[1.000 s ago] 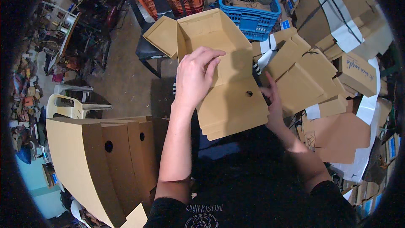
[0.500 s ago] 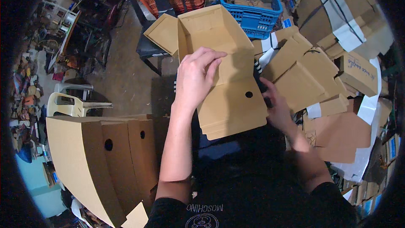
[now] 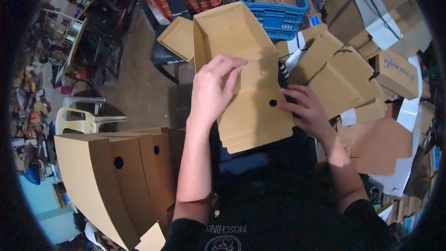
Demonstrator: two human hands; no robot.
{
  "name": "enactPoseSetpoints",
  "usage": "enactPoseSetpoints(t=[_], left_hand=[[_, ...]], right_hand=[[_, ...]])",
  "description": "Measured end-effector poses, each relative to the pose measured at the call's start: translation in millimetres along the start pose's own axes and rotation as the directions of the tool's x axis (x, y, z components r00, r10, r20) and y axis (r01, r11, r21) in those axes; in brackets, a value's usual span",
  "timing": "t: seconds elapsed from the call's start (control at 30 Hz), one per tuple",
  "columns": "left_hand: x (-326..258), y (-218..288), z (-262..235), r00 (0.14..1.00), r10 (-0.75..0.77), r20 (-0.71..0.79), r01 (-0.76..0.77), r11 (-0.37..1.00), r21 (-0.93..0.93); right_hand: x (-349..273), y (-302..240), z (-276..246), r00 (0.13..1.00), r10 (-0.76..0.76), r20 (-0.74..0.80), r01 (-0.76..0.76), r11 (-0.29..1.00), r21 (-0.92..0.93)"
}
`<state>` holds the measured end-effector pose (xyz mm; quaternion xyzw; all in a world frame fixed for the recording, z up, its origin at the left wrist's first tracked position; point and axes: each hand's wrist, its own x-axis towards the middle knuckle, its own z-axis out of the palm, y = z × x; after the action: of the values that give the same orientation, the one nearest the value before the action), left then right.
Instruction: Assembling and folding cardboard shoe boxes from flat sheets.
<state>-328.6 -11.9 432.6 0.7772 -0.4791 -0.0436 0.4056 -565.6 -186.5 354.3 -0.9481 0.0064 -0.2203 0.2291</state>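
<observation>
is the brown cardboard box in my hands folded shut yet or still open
Open. The brown cardboard box shows its bare inside at the far end, while the left hand presses on a flap.

Right hand (image 3: 307, 111) slid from box's (image 3: 246, 81) edge onto side panel, fingers spread.

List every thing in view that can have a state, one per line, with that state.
Tan cardboard box being folded: partly assembled, far end open, flaps not all tucked.
Left hand: flat, pressing a flap.
Right hand: fingers spread at the box's right edge.
Stack of tan cardboard boxes with round holes: closed, side by side.
Blue plastic crate: open, holding shoes.
Flat cardboard blanks: unfolded, piled.
</observation>
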Motion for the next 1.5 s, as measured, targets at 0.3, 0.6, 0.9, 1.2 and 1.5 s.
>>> enactPoseSetpoints(t=[0.3, 0.6, 0.9, 1.2, 1.5], left_hand=[[-20.2, 31.2, -28.2, 0.964, 0.134, 0.230, -0.145, 0.989, 0.035], [-25.4, 38.5, -8.2, 0.967, 0.024, 0.252, -0.051, 0.994, 0.100], [-31.6, 39.4, -3.7, 0.987, -0.040, 0.156, 0.036, 0.999, 0.027], [-53.7, 47.8, 14.5, 0.935, 0.001, 0.354, 0.045, 0.991, -0.122], [-72.5, 43.6, 40.5, 0.941, 0.087, 0.328, -0.059, 0.994, -0.093]], right_hand=[[13.2, 1.0, 22.1, 0.955, 0.259, -0.141, -0.190, 0.906, 0.378], [32.0, -10.3, 58.1, 0.642, 0.715, -0.278, -0.382, 0.612, 0.693], [3.3, -94.3, 78.2, 0.591, 0.806, -0.013, -0.295, 0.232, 0.927], [-6.4, -87.8, 104.8, 0.666, 0.657, 0.353, -0.335, -0.160, 0.929], [-45.5, -43.4, 175.1, 0.766, 0.496, 0.408, -0.409, -0.113, 0.906]])
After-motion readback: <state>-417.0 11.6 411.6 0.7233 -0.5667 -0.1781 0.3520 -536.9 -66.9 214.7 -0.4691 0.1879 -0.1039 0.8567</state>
